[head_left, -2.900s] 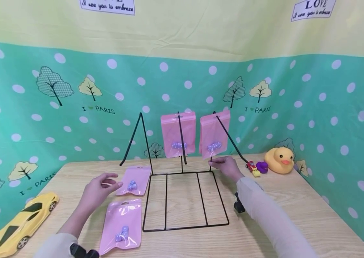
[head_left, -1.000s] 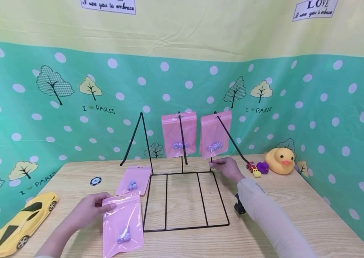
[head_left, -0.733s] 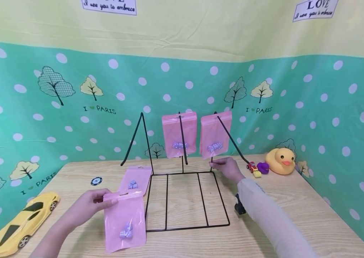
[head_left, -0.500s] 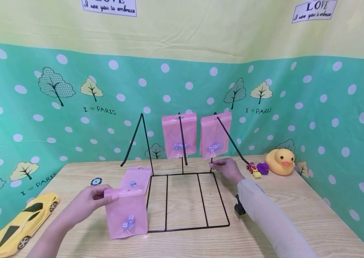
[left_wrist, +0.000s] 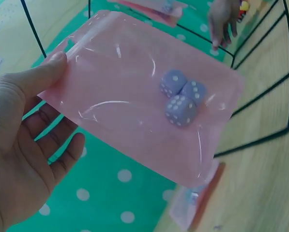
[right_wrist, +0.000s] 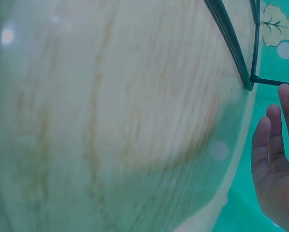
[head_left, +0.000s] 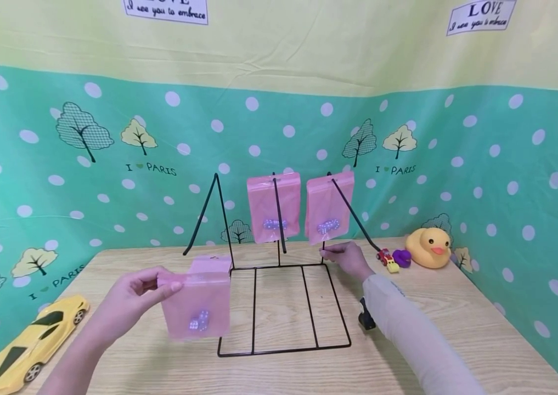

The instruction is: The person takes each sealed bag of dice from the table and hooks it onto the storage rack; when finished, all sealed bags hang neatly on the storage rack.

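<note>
My left hand (head_left: 128, 302) pinches the top edge of a pink zip bag (head_left: 197, 302), thumb in front, and holds it off the table. Purple dotted dice (left_wrist: 180, 108) show through its film in the left wrist view. Behind it, a second pink zip bag (head_left: 212, 264) lies on the table, mostly hidden. A black wire display rack (head_left: 283, 350) stands in the middle. Pink bags (head_left: 275, 203) hang on its middle hook, and more pink bags (head_left: 329, 206) on the right one. The left hook (head_left: 201, 216) bears nothing. My right hand (head_left: 350, 259) pinches the rack's right rear post.
A yellow toy car (head_left: 34, 343) sits at the left on the wooden table (head_left: 407, 351). Near the back right are a small red and yellow toy (head_left: 388, 260), a purple toy duck (head_left: 401, 258) and a large yellow duck (head_left: 429, 247). A patterned cloth (head_left: 279, 126) hangs behind.
My left hand has taken the nearer pink bag from the table and lifted it up and forward, towards the rack's left side. My right hand has stayed at the post.
</note>
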`<state>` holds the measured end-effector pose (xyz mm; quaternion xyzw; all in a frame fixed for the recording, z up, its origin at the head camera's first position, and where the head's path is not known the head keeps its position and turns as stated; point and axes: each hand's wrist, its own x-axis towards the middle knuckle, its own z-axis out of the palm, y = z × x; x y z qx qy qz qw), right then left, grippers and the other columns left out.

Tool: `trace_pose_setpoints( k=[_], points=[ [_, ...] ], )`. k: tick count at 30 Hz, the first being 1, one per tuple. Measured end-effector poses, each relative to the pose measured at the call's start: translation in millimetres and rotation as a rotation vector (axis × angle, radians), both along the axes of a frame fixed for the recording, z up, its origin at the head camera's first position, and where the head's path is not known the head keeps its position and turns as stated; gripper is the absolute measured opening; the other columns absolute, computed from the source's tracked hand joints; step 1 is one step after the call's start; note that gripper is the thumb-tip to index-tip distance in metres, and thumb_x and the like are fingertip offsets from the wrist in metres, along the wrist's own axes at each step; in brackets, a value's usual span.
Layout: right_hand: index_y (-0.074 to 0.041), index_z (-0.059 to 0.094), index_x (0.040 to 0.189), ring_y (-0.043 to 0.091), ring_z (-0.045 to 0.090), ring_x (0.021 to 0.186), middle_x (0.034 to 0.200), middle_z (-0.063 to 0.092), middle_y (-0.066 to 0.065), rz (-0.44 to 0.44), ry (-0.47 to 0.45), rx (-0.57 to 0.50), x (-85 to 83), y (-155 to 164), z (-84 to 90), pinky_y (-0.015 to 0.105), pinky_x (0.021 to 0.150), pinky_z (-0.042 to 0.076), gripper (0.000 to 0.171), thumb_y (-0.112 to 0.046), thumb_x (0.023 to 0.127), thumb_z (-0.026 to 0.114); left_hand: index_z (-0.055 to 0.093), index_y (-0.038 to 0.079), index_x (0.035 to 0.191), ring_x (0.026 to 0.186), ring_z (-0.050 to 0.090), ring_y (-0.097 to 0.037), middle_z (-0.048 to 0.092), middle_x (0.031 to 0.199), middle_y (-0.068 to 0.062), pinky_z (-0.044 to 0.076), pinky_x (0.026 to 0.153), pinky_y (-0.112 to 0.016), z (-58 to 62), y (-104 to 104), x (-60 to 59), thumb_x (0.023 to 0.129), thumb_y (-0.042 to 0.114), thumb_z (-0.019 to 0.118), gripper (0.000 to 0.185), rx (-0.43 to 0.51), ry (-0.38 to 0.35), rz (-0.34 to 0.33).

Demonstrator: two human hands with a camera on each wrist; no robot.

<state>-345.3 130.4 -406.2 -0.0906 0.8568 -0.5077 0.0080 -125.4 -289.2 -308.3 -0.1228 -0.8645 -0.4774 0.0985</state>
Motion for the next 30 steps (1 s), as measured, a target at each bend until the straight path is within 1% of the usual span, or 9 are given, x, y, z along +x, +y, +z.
trace_pose_setpoints(
  k=[2, 5, 9, 12, 17, 21, 23, 26, 30],
  points=[
    [-0.002, 0.075, 0.114, 0.028, 0.069, 0.100, 0.101, 0.077, 0.008, 0.001, 0.000, -0.005, -0.1, 0.0, 0.0, 0.044, 0.089, 0.054, 0.028, -0.023, 0.096, 0.073, 0.074, 0.007, 0.104, 0.086, 0.063, -0.014, 0.073, 0.093, 0.002, 0.052, 0.077, -0.025, 6.2, 3.0, 3.4, 0.101, 0.012, 0.064, 0.012, 0.008, 0.020, 0.005],
    [-0.002, 0.075, 0.114, 0.027, 0.069, 0.100, 0.101, 0.077, 0.008, 0.004, 0.003, -0.009, -0.5, 0.3, -0.1, 0.044, 0.089, 0.055, 0.028, -0.024, 0.096, 0.073, 0.074, 0.007, 0.105, 0.089, 0.064, -0.015, 0.073, 0.096, 0.000, 0.053, 0.079, -0.025, 15.6, 8.2, 8.4, 0.102, 0.009, 0.063, 0.012, 0.034, 0.058, -0.019],
    [-0.002, 0.075, 0.115, 0.028, 0.069, 0.100, 0.101, 0.077, 0.009, 0.005, 0.005, -0.013, -0.7, 0.4, -0.1, 0.044, 0.089, 0.054, 0.028, -0.023, 0.097, 0.073, 0.075, 0.006, 0.103, 0.093, 0.066, -0.015, 0.075, 0.098, -0.001, 0.053, 0.079, -0.027, 25.1, 15.0, 13.8, 0.099, 0.003, 0.064, 0.013, 0.044, 0.149, -0.066],
    [-0.001, 0.075, 0.115, 0.030, 0.069, 0.101, 0.101, 0.077, 0.009, 0.006, 0.006, -0.013, -0.1, 0.1, 0.4, 0.044, 0.089, 0.054, 0.028, -0.023, 0.097, 0.073, 0.076, 0.007, 0.100, 0.096, 0.066, -0.016, 0.075, 0.098, 0.000, 0.052, 0.079, -0.026, 29.2, 19.1, 16.6, 0.097, 0.000, 0.066, 0.013, 0.059, 0.216, -0.078],
    [-0.001, 0.075, 0.115, 0.030, 0.069, 0.101, 0.101, 0.077, 0.010, 0.008, 0.007, -0.015, 1.0, -0.5, 1.6, 0.045, 0.089, 0.054, 0.028, -0.023, 0.097, 0.073, 0.077, 0.006, 0.101, 0.097, 0.067, -0.015, 0.076, 0.099, -0.003, 0.050, 0.085, -0.021, 32.7, 23.1, 18.2, 0.093, -0.006, 0.068, 0.017, 0.201, 0.284, -0.132],
    [-0.001, 0.075, 0.115, 0.029, 0.069, 0.101, 0.102, 0.077, 0.010, 0.007, 0.009, -0.012, 1.2, -0.7, 1.9, 0.045, 0.090, 0.055, 0.028, -0.022, 0.097, 0.073, 0.077, 0.005, 0.100, 0.094, 0.069, -0.013, 0.076, 0.100, -0.005, 0.052, 0.082, -0.020, 35.8, 24.6, 18.5, 0.090, -0.017, 0.063, 0.029, 0.326, 0.305, -0.188],
    [-0.001, 0.075, 0.115, 0.029, 0.069, 0.102, 0.102, 0.076, 0.010, 0.006, 0.008, -0.008, 1.2, -0.7, 1.6, 0.045, 0.090, 0.055, 0.029, -0.023, 0.097, 0.073, 0.077, 0.005, 0.099, 0.087, 0.070, -0.012, 0.076, 0.096, -0.006, 0.054, 0.079, -0.021, 38.4, 25.4, 18.5, 0.090, -0.019, 0.060, 0.031, 0.354, 0.303, -0.187],
    [-0.001, 0.074, 0.116, 0.029, 0.069, 0.102, 0.103, 0.076, 0.010, 0.005, 0.004, -0.007, 0.6, -0.3, 0.3, 0.045, 0.091, 0.054, 0.029, -0.023, 0.097, 0.073, 0.078, 0.005, 0.101, 0.077, 0.070, -0.012, 0.076, 0.088, -0.006, 0.054, 0.077, -0.020, 41.4, 27.3, 18.8, 0.091, -0.018, 0.060, 0.031, 0.380, 0.285, -0.137],
    [-0.001, 0.074, 0.116, 0.029, 0.069, 0.103, 0.103, 0.076, 0.010, 0.007, 0.002, -0.011, -0.1, 0.2, -1.2, 0.044, 0.091, 0.055, 0.030, -0.024, 0.097, 0.073, 0.078, 0.006, 0.103, 0.071, 0.067, -0.012, 0.073, 0.081, -0.006, 0.053, 0.076, -0.020, 41.0, 28.6, 18.3, 0.094, -0.014, 0.060, 0.028, 0.403, 0.251, -0.067]
  ],
)
